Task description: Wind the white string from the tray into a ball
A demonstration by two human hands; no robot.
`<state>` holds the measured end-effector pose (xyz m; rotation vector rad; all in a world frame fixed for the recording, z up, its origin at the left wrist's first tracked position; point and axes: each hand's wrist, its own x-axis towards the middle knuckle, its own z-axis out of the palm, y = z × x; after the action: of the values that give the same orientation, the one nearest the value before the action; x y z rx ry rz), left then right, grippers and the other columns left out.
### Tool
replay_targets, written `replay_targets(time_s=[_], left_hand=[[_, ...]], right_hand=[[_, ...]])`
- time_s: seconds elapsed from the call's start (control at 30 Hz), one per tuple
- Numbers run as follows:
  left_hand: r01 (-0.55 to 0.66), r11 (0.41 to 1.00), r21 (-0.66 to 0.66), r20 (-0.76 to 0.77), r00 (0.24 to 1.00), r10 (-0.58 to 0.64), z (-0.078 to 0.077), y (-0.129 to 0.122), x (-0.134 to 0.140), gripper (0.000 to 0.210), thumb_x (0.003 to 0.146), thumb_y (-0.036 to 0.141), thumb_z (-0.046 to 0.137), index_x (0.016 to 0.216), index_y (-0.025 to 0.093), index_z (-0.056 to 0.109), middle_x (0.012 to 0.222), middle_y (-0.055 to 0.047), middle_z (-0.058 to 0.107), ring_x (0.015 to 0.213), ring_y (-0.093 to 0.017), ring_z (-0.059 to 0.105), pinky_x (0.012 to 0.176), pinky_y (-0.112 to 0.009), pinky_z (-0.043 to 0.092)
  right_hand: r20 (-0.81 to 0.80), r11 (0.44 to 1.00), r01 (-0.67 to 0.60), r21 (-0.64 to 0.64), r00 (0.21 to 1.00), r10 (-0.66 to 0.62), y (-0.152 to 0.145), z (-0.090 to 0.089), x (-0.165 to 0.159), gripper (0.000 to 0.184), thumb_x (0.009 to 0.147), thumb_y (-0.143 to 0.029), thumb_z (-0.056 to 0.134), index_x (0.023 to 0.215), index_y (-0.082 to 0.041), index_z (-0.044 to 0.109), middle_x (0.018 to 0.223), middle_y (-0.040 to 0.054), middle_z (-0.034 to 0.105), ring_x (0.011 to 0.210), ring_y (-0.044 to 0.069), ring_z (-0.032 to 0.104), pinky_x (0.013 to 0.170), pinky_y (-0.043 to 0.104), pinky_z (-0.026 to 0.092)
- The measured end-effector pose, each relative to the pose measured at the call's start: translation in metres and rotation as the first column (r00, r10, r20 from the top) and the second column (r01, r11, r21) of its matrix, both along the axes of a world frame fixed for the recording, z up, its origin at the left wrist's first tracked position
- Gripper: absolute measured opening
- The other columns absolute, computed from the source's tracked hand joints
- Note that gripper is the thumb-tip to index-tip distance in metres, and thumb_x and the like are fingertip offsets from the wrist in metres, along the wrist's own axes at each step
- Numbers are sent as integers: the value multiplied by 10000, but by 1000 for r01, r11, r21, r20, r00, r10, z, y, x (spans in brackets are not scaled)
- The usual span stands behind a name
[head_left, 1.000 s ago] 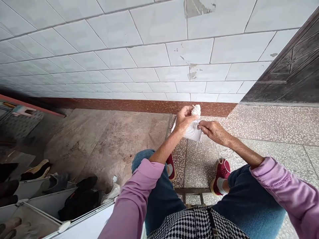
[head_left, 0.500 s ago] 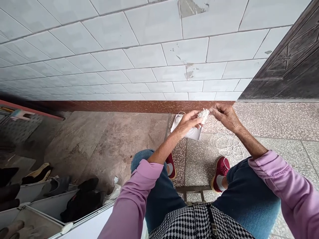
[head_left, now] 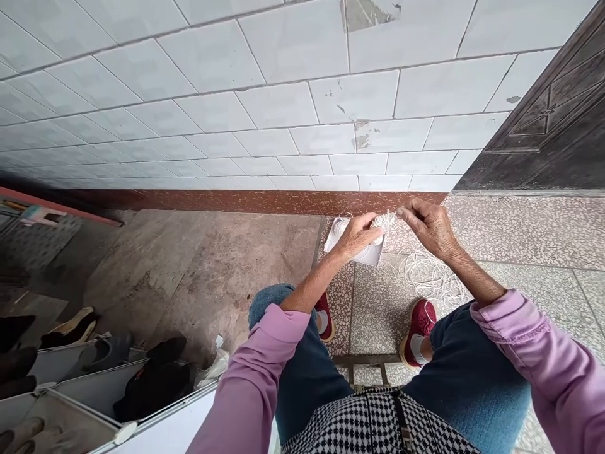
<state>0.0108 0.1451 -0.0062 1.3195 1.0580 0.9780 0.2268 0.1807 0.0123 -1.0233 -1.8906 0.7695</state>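
Note:
My left hand [head_left: 355,238] is closed round a small, looped bundle of white cord [head_left: 384,221], and its strands stick up past the fingers. Just to the right, my right hand [head_left: 431,228] is pinched together close to the bundle's edge. What lies between its thumb and fingertips is too small to make out. Loose white cord [head_left: 432,277] spreads in tangled loops on the floor below my right hand. Beneath my left hand sits a shallow white box [head_left: 373,255], partly hidden, with a coil of white cord [head_left: 336,231] in it.
A white tiled wall [head_left: 283,104] rises ahead, with a dark door [head_left: 543,132] at the right. My red shoes [head_left: 422,318] rest on the speckled floor either side of the stool's rung [head_left: 366,360]. A rack holding several shoes [head_left: 155,384] stands at lower left.
My right hand has drawn slightly right, leaving a wider gap from the bundle. My left hand has turned a little, and the bundle sits slightly lower with its strands spread.

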Motion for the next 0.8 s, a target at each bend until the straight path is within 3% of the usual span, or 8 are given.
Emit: replay_targets(time_s=[0.1, 0.23, 0.33, 0.4, 0.5, 0.6, 0.7, 0.8], left_hand=[[74, 997, -25, 120, 990, -70, 4, -3, 0, 335, 823, 452, 796, 929, 165, 659, 706, 38, 535, 615, -85, 462, 605, -275, 367], [125, 990, -73, 288, 953, -99, 6, -4, -1, 481, 794, 527, 887, 1006, 146, 686, 758, 25, 566, 612, -74, 484, 604, -276, 392], [117, 988, -97, 339, 938, -78, 4, -2, -1, 527, 751, 525, 934, 1023, 143, 694, 773, 15, 606, 614, -75, 529, 597, -267, 423], [61, 992, -108, 352, 936, -19, 0, 1, -1, 562, 689, 498, 973, 1022, 157, 675, 781, 10, 648, 622, -84, 569, 592, -260, 446], [-77, 990, -117, 317, 942, 110, -5, 6, 0, 594, 623, 466, 999, 989, 180, 629, 765, 15, 684, 610, -90, 598, 588, -251, 472], [-175, 980, -98, 233, 953, 194, -9, 7, 2, 573, 631, 473, 988, 935, 189, 594, 758, 10, 696, 624, -99, 621, 596, -248, 490], [-153, 985, -74, 136, 977, 162, -10, 7, 2, 532, 638, 454, 964, 891, 194, 576, 758, 11, 685, 648, -108, 619, 592, -239, 481], [-120, 992, -29, 61, 991, 121, -8, 4, -2, 495, 617, 366, 946, 948, 181, 627, 862, -7, 708, 728, -115, 632, 663, -245, 513]], right_hand=[[-98, 999, -13, -41, 995, 9, 3, -2, -3, 480, 1022, -606, 696, 741, -232, 593, 660, -7, 515, 612, 142, 430, 601, 332, 351], [-287, 948, -202, -247, 949, 128, 6, -7, -10, 502, 978, -681, 739, 790, -226, 641, 581, -58, 432, 523, 107, 332, 507, 287, 270], [-342, 895, -285, -343, 925, 164, 6, -12, -16, 499, 975, -687, 740, 815, -223, 649, 557, -72, 440, 486, 90, 304, 477, 269, 238], [-334, 890, -292, -350, 927, 172, 4, -16, -19, 525, 995, -680, 705, 756, -225, 598, 551, -66, 443, 481, 86, 312, 473, 266, 237], [-283, 892, -308, -330, 934, 217, -1, -17, -23, 466, 1012, -620, 688, 784, -223, 603, 573, -57, 460, 499, 92, 344, 484, 269, 258], [-267, 869, -345, -355, 928, 259, -8, -15, -24, 349, 1015, -560, 694, 942, -221, 657, 606, -66, 449, 525, 106, 355, 502, 273, 274], [-264, 882, -325, -342, 934, 242, -10, -15, -22, 392, 1006, -612, 697, 977, -223, 660, 621, -73, 400, 552, 116, 338, 527, 280, 274], [-193, 921, -267, -285, 957, 218, -5, -18, -17, 453, 991, -661, 696, 997, -208, 679, 677, -48, 471, 607, 128, 380, 580, 291, 312]])
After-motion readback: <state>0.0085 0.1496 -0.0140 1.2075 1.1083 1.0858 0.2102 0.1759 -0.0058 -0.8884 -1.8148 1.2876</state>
